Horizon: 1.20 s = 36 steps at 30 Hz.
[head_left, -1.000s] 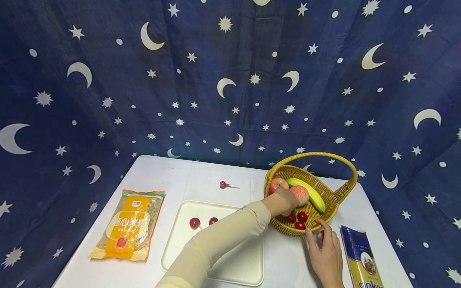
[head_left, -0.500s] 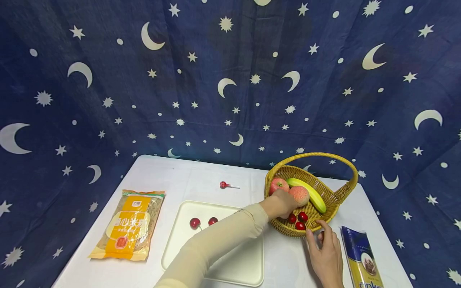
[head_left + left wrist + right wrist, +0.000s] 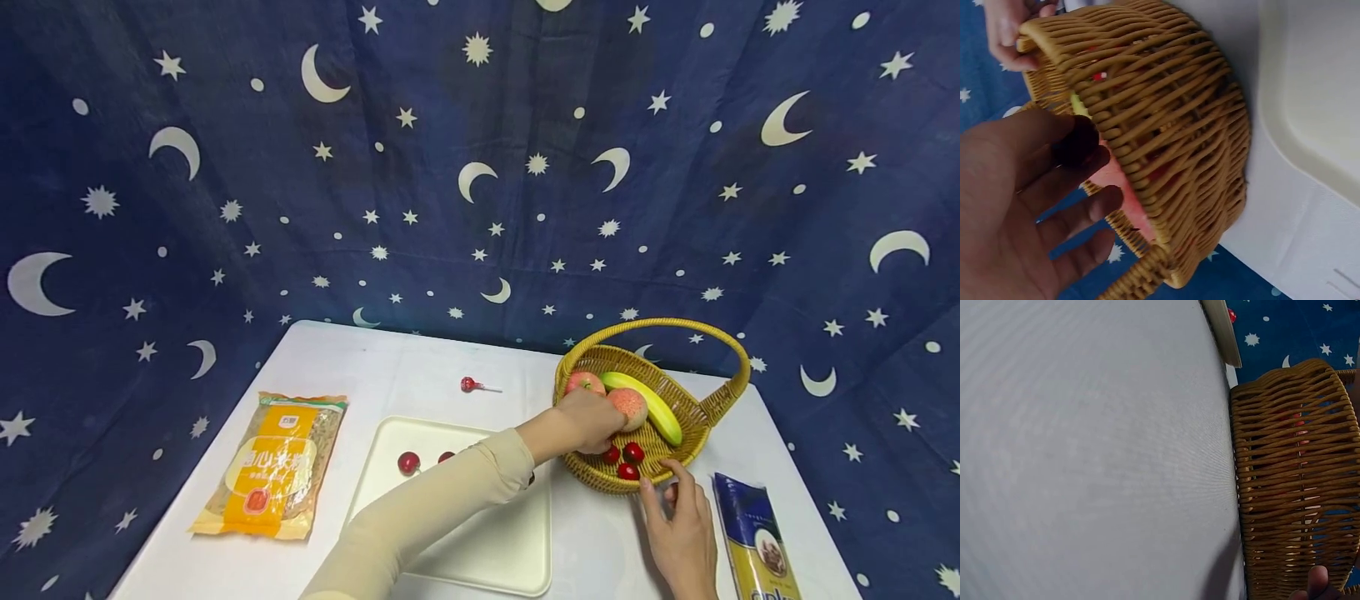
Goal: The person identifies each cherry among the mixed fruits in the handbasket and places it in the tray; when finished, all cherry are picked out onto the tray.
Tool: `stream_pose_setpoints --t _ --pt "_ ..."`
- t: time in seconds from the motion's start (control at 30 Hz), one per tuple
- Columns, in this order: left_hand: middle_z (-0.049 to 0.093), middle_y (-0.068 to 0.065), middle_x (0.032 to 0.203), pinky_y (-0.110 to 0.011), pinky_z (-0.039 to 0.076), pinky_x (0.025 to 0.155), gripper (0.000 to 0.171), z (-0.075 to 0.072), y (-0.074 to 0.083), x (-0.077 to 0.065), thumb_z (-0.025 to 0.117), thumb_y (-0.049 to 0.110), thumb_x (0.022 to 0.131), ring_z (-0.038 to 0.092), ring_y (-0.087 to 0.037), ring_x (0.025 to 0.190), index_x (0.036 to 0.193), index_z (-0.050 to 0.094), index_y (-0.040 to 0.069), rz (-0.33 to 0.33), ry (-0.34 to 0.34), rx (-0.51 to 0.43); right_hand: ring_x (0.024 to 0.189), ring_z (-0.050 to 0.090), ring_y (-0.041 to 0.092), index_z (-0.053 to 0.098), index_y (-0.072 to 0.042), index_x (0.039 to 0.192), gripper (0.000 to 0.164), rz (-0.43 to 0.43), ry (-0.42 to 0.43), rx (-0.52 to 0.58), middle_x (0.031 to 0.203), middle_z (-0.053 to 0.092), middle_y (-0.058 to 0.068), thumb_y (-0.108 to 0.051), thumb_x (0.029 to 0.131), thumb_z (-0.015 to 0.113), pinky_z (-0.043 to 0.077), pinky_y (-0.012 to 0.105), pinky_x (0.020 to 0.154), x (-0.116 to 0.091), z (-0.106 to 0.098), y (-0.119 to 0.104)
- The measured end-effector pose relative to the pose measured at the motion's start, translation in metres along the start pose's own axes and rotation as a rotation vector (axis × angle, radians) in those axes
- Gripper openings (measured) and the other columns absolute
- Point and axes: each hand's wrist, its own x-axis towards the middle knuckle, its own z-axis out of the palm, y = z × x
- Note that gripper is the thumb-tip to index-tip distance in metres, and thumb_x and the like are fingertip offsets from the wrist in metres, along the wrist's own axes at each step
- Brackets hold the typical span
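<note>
My left hand (image 3: 587, 421) is over the left rim of the wicker basket (image 3: 693, 408), close to the fruit inside. In the left wrist view, its thumb and forefinger pinch a dark cherry (image 3: 1077, 142) near the rim, with the other fingers spread. My right hand (image 3: 681, 529) grips the basket's front rim between thumb and fingers; in the right wrist view only fingertips (image 3: 1318, 580) show against the weave. Inside the basket are an apple (image 3: 585, 382), a peach-like fruit (image 3: 628, 408), a banana (image 3: 652, 404) and several red cherries (image 3: 632, 452).
A cream tray (image 3: 517, 550) with cherries (image 3: 408, 463) lies partly under my left sleeve. Behind it is a red lollipop (image 3: 469, 384). An orange-labelled bag of grain (image 3: 273, 467) is at left, a blue and gold packet (image 3: 757, 533) at right. A starry curtain (image 3: 420, 208) backs the table.
My left hand and forearm have shifted slightly left and back, uncovering a bit of a dark cherry at the tray's right side. The right hand stays at the rim. The head view has shifted slightly.
</note>
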Motion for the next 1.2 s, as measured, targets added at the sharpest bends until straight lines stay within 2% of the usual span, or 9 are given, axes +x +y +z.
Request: stream_pose_setpoints --t 0.27,0.4,0.53,0.67,0.8,0.93,1.03,1.13,1.2 --pt "0.072 0.017 0.098 -0.025 0.057 0.072 0.014 -0.006 -0.006 -0.015 0.069 0.041 0.102 0.068 -0.002 0.094 0.113 0.073 0.034 0.065 0.204 -0.055 0.091 0.045 0.024 0.051 -0.013 0.148 0.05 -0.006 0.009 0.007 0.101 0.05 0.008 -0.04 0.107 0.06 0.032 0.036 0.072 0.0 0.003 -0.003" --pt "0.072 0.017 0.106 -0.023 0.056 0.071 0.02 -0.007 -0.007 -0.025 0.071 0.041 0.099 0.068 -0.002 0.096 0.118 0.073 0.034 0.095 0.32 -0.086 0.09 0.045 0.024 0.051 -0.012 0.147 0.049 -0.005 0.022 0.007 0.1 0.05 0.008 -0.039 0.107 0.06 0.033 0.036 0.071 -0.002 0.004 -0.002" --pt "0.071 0.015 0.117 -0.02 0.055 0.07 0.028 -0.008 -0.007 -0.038 0.074 0.042 0.097 0.067 -0.002 0.097 0.124 0.073 0.033 0.104 0.394 -0.1 0.091 0.045 0.025 0.05 -0.011 0.148 0.05 0.004 0.011 0.003 0.101 0.049 0.008 -0.041 0.108 0.058 0.033 0.037 0.072 -0.002 0.004 -0.001" --pt "0.07 0.014 0.12 -0.018 0.053 0.069 0.033 -0.007 -0.007 -0.054 0.074 0.043 0.097 0.066 -0.002 0.095 0.128 0.073 0.03 0.093 0.452 -0.101 0.092 0.044 0.025 0.048 -0.012 0.149 0.052 0.012 -0.009 0.004 0.102 0.048 0.009 -0.043 0.108 0.057 0.032 0.037 0.073 -0.002 0.003 -0.002" --pt "0.07 0.014 0.118 -0.019 0.054 0.075 0.035 -0.006 -0.008 -0.073 0.073 0.044 0.097 0.066 -0.003 0.101 0.129 0.073 0.029 0.065 0.512 -0.134 0.092 0.044 0.024 0.049 -0.012 0.149 0.051 0.008 -0.006 0.007 0.102 0.049 0.009 -0.041 0.108 0.059 0.032 0.037 0.073 -0.002 0.004 -0.002" --pt "0.072 0.012 0.124 -0.021 0.055 0.085 0.037 -0.003 -0.013 -0.095 0.075 0.042 0.095 0.068 -0.004 0.11 0.129 0.074 0.027 0.002 0.575 -0.2 0.092 0.043 0.025 0.049 -0.011 0.148 0.051 -0.008 0.007 0.017 0.102 0.049 0.01 -0.04 0.108 0.059 0.031 0.038 0.074 -0.003 0.004 -0.002" --pt "0.073 0.011 0.128 -0.024 0.053 0.087 0.038 0.002 -0.02 -0.112 0.076 0.039 0.095 0.069 -0.007 0.111 0.13 0.073 0.026 -0.057 0.595 -0.272 0.092 0.043 0.024 0.05 -0.012 0.148 0.05 -0.008 0.017 0.019 0.102 0.049 0.009 -0.039 0.108 0.059 0.031 0.038 0.075 -0.003 0.003 -0.003" --pt "0.073 0.011 0.122 -0.025 0.051 0.084 0.036 0.01 -0.029 -0.129 0.077 0.036 0.095 0.069 -0.008 0.106 0.129 0.074 0.026 -0.114 0.614 -0.342 0.092 0.043 0.024 0.049 -0.013 0.148 0.05 -0.007 0.02 0.021 0.102 0.05 0.008 -0.04 0.108 0.059 0.031 0.038 0.075 -0.003 0.002 -0.002" --pt "0.073 0.011 0.118 -0.027 0.053 0.087 0.035 0.018 -0.035 -0.139 0.078 0.035 0.094 0.069 -0.009 0.104 0.128 0.074 0.026 -0.157 0.631 -0.365 0.092 0.043 0.023 0.049 -0.013 0.148 0.049 -0.009 0.023 0.025 0.102 0.05 0.009 -0.04 0.108 0.059 0.031 0.038 0.075 -0.003 0.001 -0.002"
